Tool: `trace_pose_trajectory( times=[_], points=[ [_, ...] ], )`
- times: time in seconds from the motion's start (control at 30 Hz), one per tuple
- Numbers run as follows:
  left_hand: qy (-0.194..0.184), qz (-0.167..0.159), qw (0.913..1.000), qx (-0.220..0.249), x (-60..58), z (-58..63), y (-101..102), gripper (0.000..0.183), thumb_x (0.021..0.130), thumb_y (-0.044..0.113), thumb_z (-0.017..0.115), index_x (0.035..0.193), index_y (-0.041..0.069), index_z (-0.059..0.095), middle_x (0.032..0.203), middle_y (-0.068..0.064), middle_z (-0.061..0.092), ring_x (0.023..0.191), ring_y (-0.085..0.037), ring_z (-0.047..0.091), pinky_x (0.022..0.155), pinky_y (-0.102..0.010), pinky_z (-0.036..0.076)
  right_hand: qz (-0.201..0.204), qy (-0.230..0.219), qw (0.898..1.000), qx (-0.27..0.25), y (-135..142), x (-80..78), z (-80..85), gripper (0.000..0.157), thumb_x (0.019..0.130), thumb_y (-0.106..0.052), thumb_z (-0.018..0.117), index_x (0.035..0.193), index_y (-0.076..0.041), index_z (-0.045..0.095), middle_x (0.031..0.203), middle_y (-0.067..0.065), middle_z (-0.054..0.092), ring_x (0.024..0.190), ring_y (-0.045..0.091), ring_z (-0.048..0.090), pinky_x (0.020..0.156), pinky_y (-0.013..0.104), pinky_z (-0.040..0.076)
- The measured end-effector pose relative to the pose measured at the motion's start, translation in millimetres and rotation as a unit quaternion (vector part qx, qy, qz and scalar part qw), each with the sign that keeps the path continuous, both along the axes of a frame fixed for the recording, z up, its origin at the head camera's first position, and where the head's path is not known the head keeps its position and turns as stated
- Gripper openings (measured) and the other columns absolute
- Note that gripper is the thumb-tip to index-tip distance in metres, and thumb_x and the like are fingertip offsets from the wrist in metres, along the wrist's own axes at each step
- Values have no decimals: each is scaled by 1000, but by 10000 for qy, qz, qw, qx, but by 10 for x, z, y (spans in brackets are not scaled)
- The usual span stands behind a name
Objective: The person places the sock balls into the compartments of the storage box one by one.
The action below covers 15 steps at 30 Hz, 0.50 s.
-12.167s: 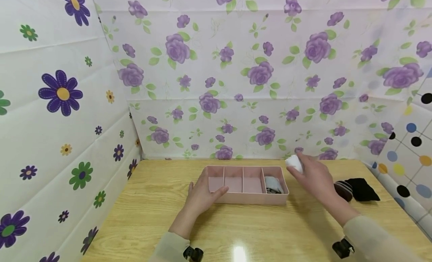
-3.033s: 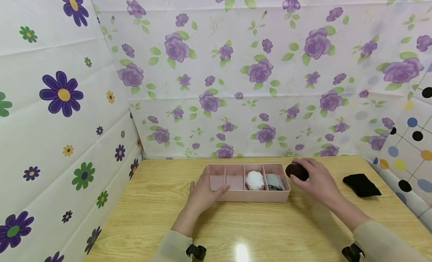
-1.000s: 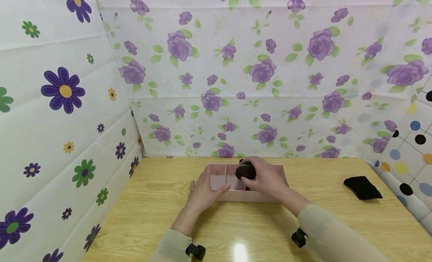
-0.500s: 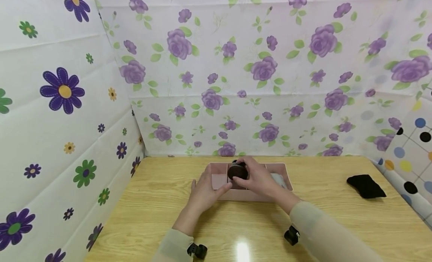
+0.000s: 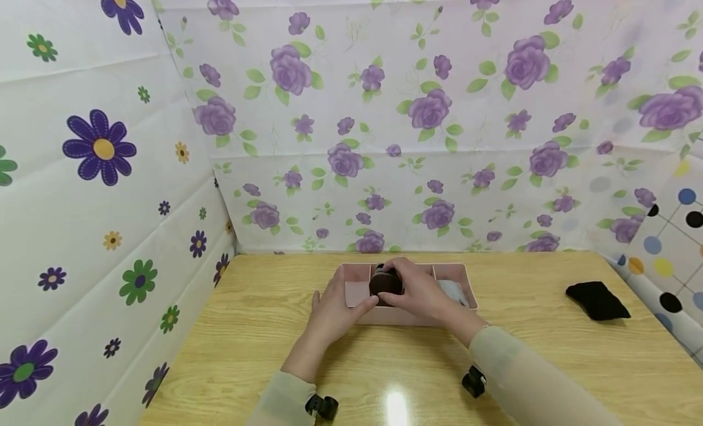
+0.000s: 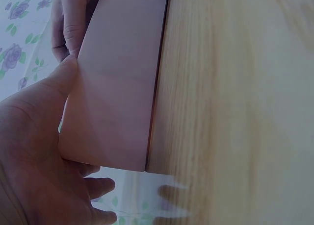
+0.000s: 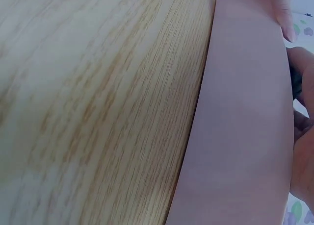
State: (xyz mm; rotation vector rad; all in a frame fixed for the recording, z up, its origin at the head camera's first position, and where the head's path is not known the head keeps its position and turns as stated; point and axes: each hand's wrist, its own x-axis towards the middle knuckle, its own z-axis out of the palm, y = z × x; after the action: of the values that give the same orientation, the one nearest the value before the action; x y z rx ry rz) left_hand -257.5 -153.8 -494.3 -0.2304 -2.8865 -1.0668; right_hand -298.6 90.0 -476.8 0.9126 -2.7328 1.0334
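A pink four-compartment box (image 5: pixel 406 317) stands on the wooden table. My left hand (image 5: pixel 332 307) holds its left end, thumb on the near rim and fingers along the end wall; the left wrist view shows the thumb (image 6: pixel 64 75) at the rim. My right hand (image 5: pixel 420 292) grips a rolled dark brown sock (image 5: pixel 384 284) with grey stripes, down in the second compartment from the left. A grey rolled sock (image 5: pixel 453 290) sits in the rightmost compartment, partly covered by my right hand. That hand also hides the third compartment. The leftmost compartment (image 5: pixel 356 293) shows its bare floor.
A flat black cloth item, sock-like (image 5: pixel 597 301), lies on the table (image 5: pixel 538 340) to the right. Flower-patterned sheeting (image 5: pixel 329 200) stands behind the table, with more sheeting on the left and right sides.
The right hand has brought the brown sock from right of the box leftward, then lowered it into the second compartment. Earlier, a white rolled sock went into the third. The left hand stayed.
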Motion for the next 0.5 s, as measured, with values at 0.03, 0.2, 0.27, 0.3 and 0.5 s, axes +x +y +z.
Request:
trace_pose_trajectory(
  times=[0.03, 0.2, 0.27, 0.3, 0.5],
  points=[
    [2, -3, 10000, 10, 1, 3, 1, 121, 97, 79, 67, 178, 7, 13, 179, -18, 30, 162, -38, 35, 127, -77, 11, 37, 52, 10000, 19, 6, 1, 4, 55, 102, -28, 85, 146, -11, 57, 137, 8, 63, 105, 21, 67, 86, 37, 60],
    [6, -29, 10000, 29, 9, 12, 1, 119, 98, 78, 66, 178, 7, 13, 179, -18, 29, 162, -38, 35, 127, -78, 10, 179, 120, 9998, 14, 67, 11, 18, 57, 103, -28, 84, 151, -11, 58, 148, 8, 59, 118, 31, 67, 97, 48, 59],
    [-2, -34, 10000, 24, 12, 7, -3, 119, 98, 77, 66, 178, 7, 13, 179, -18, 28, 162, -38, 35, 127, -78, 10, 131, 91, 9999, 34, 106, 26, 30, 57, 104, -31, 82, 152, -12, 59, 152, 7, 58, 125, 32, 66, 102, 52, 57],
    [-3, -33, 10000, 21, 12, 5, -3, 119, 98, 77, 66, 178, 7, 13, 179, -18, 28, 162, -38, 35, 127, -78, 10, 104, 99, 9999, 45, 127, 33, 37, 57, 104, -32, 82, 153, -12, 59, 153, 7, 58, 126, 32, 66, 103, 53, 57],
    [-16, -8, 10000, 14, 9, 1, -1, 120, 98, 78, 67, 178, 7, 12, 179, -18, 28, 163, -38, 34, 128, -77, 9, -387, 349, 9984, 209, 302, 65, 28, 59, 103, -34, 82, 154, -14, 61, 155, 8, 60, 135, 32, 62, 111, 59, 53]
  ],
)
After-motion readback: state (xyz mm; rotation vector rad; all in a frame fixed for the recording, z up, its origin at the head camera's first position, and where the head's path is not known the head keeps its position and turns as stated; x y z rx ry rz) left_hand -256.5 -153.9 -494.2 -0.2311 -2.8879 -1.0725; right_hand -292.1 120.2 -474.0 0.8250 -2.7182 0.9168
